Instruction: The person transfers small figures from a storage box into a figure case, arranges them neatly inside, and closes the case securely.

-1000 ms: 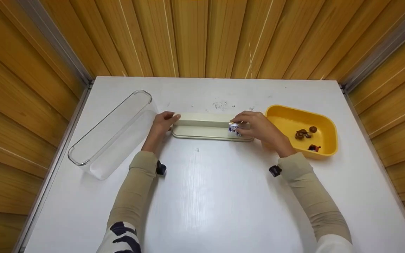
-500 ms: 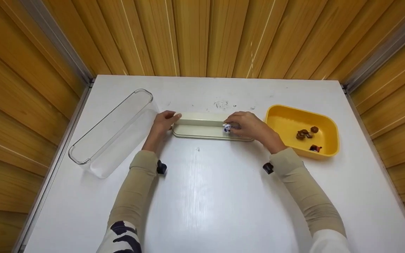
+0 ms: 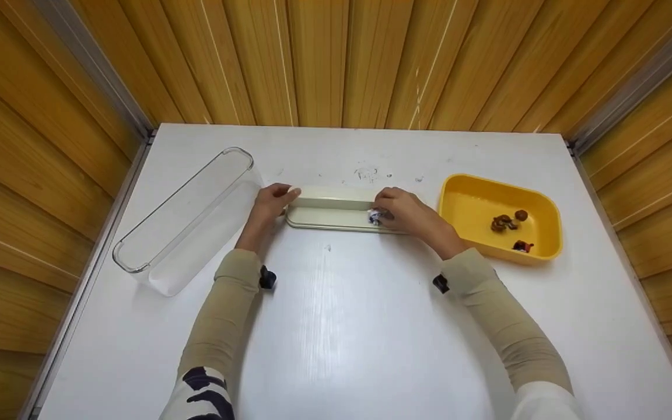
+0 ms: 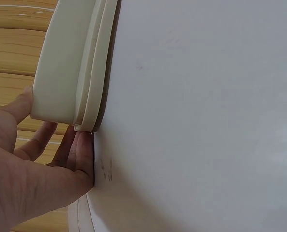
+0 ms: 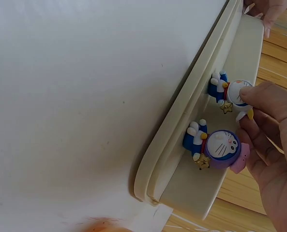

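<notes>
A long, narrow cream box (image 3: 327,217) lies in the middle of the table with its open side showing. My left hand (image 3: 269,205) grips its left end; in the left wrist view the thumb touches one edge and the fingers bend round the end. My right hand (image 3: 409,213) is over the right part of the box and pinches a small blue-and-white cat figurine (image 5: 236,92) by its head, low against the box. Beside it in the right wrist view sits a similar figurine (image 5: 221,147) with a purple hood and pink part, close to the box's right end and near my fingers.
At the right stands a yellow tub (image 3: 464,201) with several small brown figurines (image 3: 502,223) and a dark red-and-black one (image 3: 522,246). A long clear bin (image 3: 196,233) lies slanted at the left. Wood-panelled walls (image 3: 336,64) enclose the white table (image 3: 324,326).
My right hand has moved a little left along the box with the cat figurine, then lowered slightly. The left hand stays at the box's left end.
</notes>
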The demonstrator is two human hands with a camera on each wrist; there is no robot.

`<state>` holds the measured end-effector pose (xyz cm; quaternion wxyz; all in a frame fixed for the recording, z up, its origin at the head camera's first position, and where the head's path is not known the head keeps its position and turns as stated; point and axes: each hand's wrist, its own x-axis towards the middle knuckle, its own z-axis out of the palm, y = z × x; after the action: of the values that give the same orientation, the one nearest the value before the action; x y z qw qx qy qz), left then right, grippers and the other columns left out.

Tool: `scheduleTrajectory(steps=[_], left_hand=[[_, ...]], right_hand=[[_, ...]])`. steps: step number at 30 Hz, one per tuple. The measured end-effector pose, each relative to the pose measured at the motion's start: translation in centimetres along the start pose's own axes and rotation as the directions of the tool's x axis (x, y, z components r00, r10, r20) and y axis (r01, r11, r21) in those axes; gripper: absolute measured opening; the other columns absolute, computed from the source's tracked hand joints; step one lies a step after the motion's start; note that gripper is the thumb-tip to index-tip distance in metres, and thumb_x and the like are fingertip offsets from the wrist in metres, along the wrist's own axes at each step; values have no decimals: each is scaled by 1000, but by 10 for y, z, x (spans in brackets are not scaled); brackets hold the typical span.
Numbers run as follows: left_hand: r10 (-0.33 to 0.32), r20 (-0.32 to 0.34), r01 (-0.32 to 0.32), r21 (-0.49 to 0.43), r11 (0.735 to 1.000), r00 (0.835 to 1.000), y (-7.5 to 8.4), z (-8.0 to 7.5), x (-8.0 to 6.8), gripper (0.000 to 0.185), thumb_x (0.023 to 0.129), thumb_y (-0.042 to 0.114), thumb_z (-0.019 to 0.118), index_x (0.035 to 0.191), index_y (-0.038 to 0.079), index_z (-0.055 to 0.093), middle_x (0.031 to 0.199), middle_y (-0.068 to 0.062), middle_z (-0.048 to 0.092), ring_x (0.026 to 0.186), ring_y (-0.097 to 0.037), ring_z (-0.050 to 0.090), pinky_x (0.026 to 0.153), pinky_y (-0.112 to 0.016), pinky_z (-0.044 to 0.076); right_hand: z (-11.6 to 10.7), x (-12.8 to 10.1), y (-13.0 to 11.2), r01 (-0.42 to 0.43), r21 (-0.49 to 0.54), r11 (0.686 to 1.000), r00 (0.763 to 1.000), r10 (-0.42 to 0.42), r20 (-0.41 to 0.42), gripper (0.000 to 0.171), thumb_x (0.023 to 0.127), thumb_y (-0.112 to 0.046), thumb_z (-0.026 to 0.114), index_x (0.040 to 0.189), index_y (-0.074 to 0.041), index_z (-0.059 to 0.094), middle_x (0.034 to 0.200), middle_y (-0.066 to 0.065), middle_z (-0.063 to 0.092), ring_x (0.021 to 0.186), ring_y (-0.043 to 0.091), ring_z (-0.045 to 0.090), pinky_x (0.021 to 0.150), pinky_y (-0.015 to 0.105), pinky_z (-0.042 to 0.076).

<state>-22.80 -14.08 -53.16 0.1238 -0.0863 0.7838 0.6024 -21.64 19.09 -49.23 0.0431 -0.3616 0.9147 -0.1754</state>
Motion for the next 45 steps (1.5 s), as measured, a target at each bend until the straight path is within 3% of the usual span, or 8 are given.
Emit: scheduleTrajectory(steps=[8,18,27,31,35,40,45], left_hand=[[-4,-11,4,3,1000,1000,0,1,1,53,100,36,67,137,0,58,134,-17,60,119,-27,57,97,-41,51],[-27,-9,27,5,1000,1000,-1,0,3,54,100,37,67,138,1,57,136,-16,59,119,-26,57,97,-38,51],[-38,-7,38,13,999,999,-1,-2,2,57,99,39,67,141,2,55,138,-15,58,123,-26,55,100,-39,50],[-52,-8,52,12,999,999,-1,-3,2,55,99,38,67,140,3,56,136,-14,59,122,-26,56,100,-39,50],[-52,-16,52,3,999,999,-1,-4,2,54,99,36,68,139,1,56,136,-16,58,121,-26,56,100,-39,51],[-41,3,41,5,999,999,-1,-2,2,54,99,36,68,138,1,57,135,-16,59,121,-26,56,99,-39,51],[-25,8,25,15,1000,1000,0,-1,3,53,99,36,68,137,1,58,134,-16,59,120,-26,56,98,-39,52]], right_hand=[[0,1,-2,-15,-3,1000,1000,15,-4,28,90,-3,76,118,0,73,116,16,66,108,31,62,98,44,53],[5,0,-4,-25,-9,1000,996,24,-80,27,89,-2,77,116,-2,72,116,15,66,106,30,65,96,42,55],[-1,1,-8,-76,-15,997,996,76,-42,29,90,-5,77,119,-5,73,117,12,66,108,29,62,97,42,53],[-15,-4,-5,-54,10,999,998,54,-44,29,92,-7,77,120,-6,72,119,12,66,109,30,61,98,45,53],[-40,-19,8,-80,61,995,994,84,-71,26,95,-9,73,121,-4,70,123,15,64,112,33,61,98,49,52],[-76,-54,38,-217,142,966,964,235,-125,25,96,-5,69,121,-6,70,123,15,64,109,34,61,95,50,54],[-101,-92,72,-347,178,921,922,370,-118,25,99,-6,66,124,-3,69,125,17,64,112,35,61,97,55,52]])
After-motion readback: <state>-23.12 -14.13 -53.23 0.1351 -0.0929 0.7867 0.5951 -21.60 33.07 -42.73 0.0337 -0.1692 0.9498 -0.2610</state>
